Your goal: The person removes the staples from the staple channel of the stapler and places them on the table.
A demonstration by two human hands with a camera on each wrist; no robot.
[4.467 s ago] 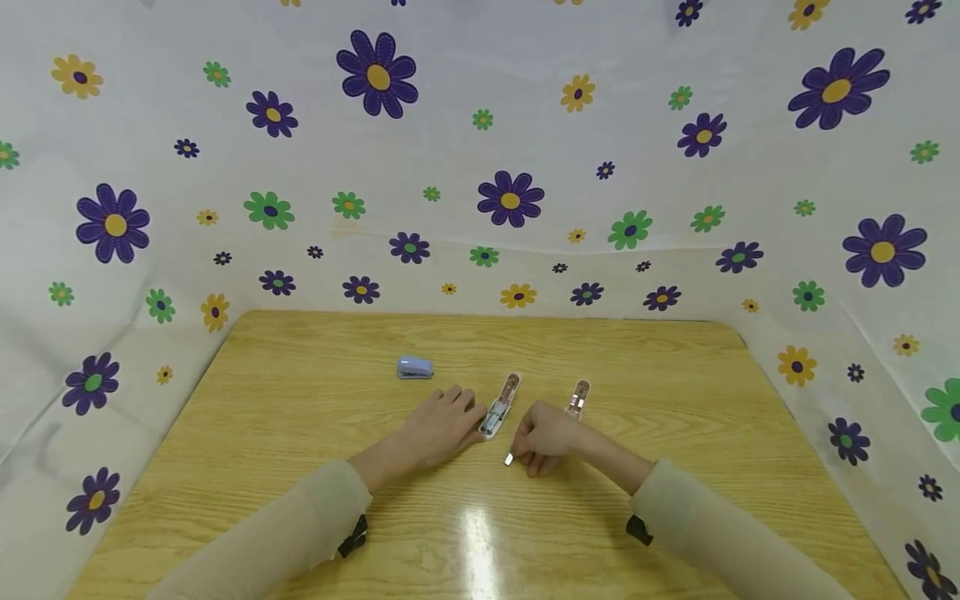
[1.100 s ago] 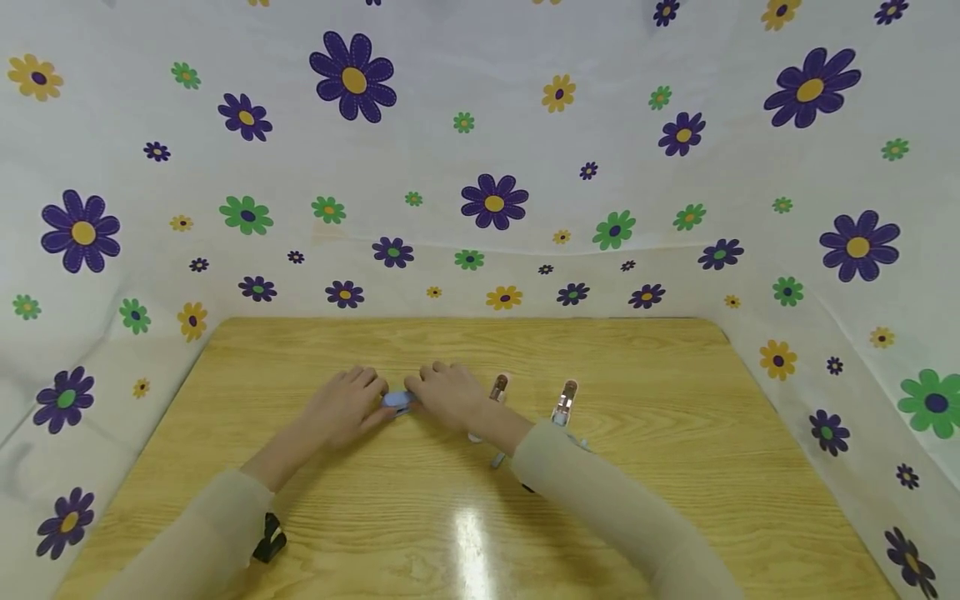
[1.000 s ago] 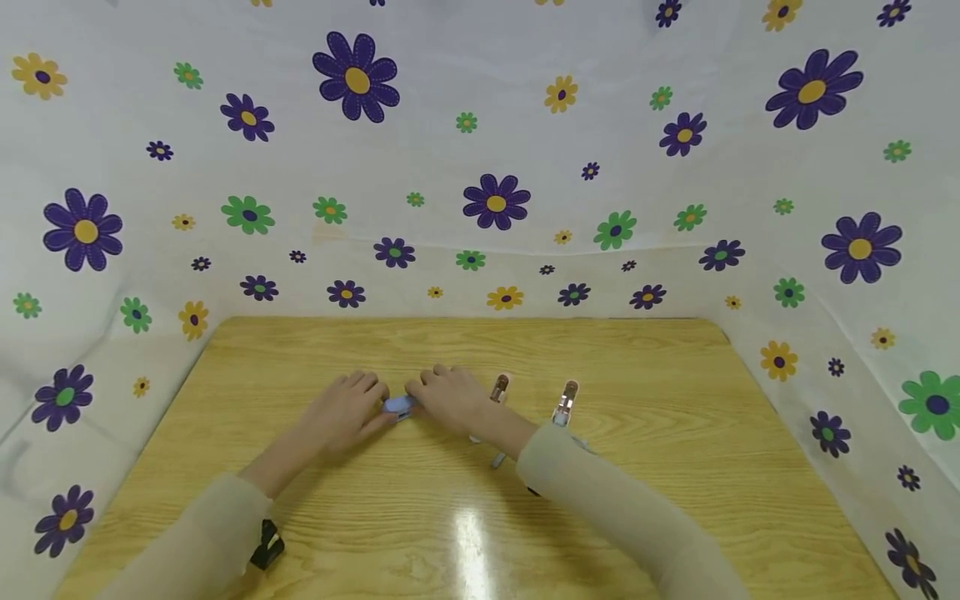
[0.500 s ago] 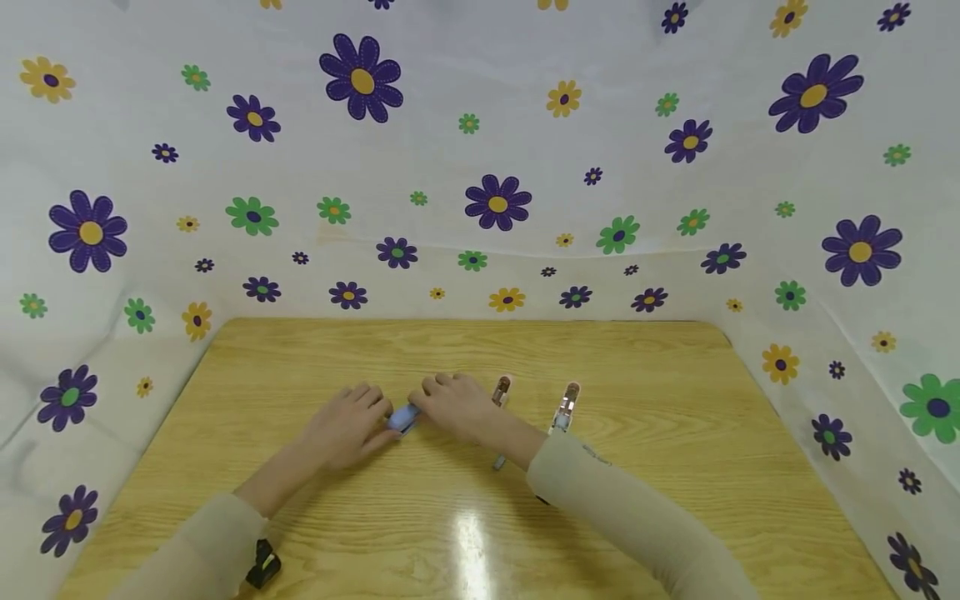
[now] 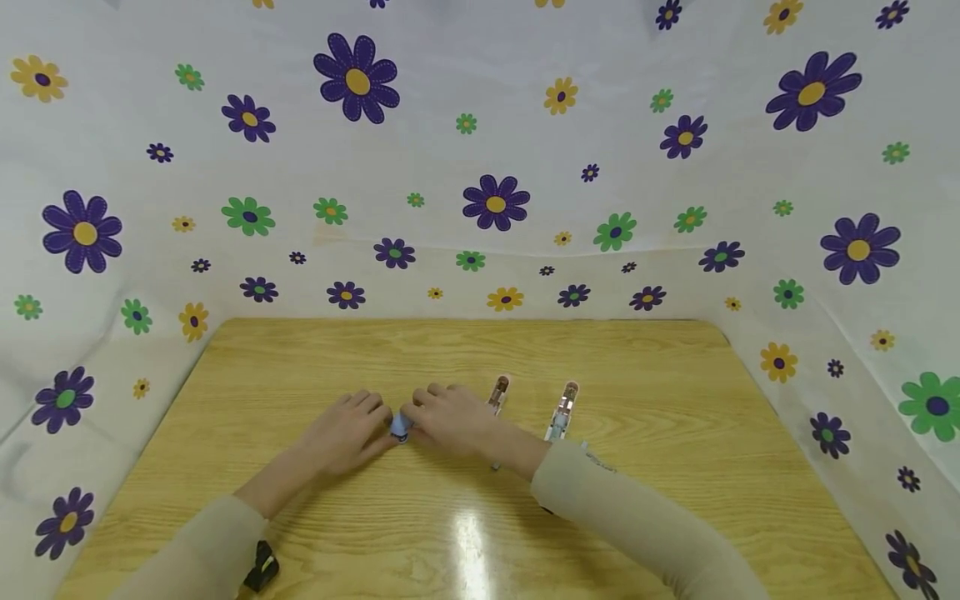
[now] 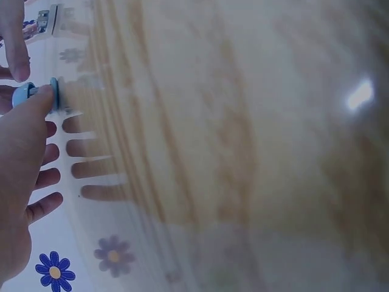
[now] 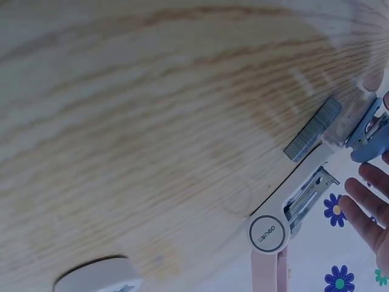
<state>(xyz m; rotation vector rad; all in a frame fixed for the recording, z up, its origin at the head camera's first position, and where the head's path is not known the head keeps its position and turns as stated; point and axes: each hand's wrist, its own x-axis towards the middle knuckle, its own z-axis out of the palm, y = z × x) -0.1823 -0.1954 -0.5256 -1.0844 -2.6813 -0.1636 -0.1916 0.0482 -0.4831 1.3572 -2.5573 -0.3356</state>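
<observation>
A small blue stapler (image 5: 401,427) is between my two hands, left of the table's middle. My left hand (image 5: 341,433) pinches it; in the left wrist view the thumb presses on the stapler (image 6: 23,94) while the other fingers spread loosely. From the other side my right hand (image 5: 453,421) holds it with the front fingers, partly hidden in the head view. The right wrist view shows the stapler (image 7: 372,140) with a gap between its upper and lower parts, and my right hand's rear fingers (image 7: 368,198) stretched out beneath it.
Two pink-and-white staplers lie opened out: one (image 5: 501,392) partly behind my right hand, another (image 5: 562,408) farther right, near the sleeve. A strip of staples (image 7: 313,129) rests beside the nearer one. Flowered cloth (image 5: 480,150) walls in the wooden table (image 5: 637,358).
Both hands left the pink-and-white staplers, and the right put down the staple strip. They took the blue stapler, brought it nearer, and in the last second turned it so one end faces me.
</observation>
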